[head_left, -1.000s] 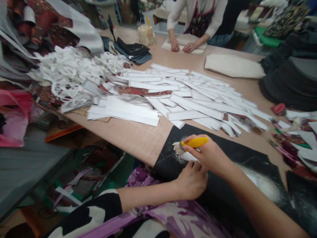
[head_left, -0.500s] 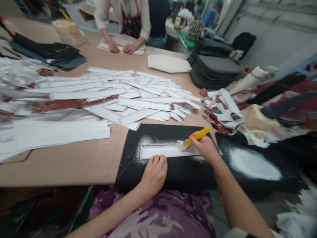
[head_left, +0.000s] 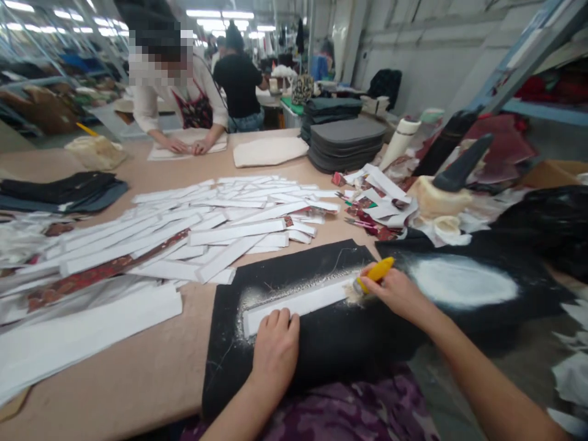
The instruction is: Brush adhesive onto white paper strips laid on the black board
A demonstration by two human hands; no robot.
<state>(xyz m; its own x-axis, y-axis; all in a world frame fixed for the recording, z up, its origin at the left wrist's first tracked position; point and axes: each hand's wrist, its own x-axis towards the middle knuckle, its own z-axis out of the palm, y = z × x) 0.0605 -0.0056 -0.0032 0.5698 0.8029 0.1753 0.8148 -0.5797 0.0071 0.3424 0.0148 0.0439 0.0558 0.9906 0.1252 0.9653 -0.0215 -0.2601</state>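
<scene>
A long white strip lies on a black sheet at the table's front edge. With its fingers curled together, my left hand presses on the near edge of the strip close to its left end. My right hand grips a paintbrush by its yellow handle. The pale bristles touch the strip's right end, partly hidden by the hand. Whitish wet residue and specks surround the strip on the black sheet.
Many white strips are heaped beyond the sheet, with larger white pieces at left. Scraps and a black sheet with a white smear lie right. Across the table, a co-worker's hands rest on pale fabric, near stacked grey pieces.
The paintbrush in my right hand has moved along the strip to its right end. My left hand stays on the strip. The camera view has tilted up and turned.
</scene>
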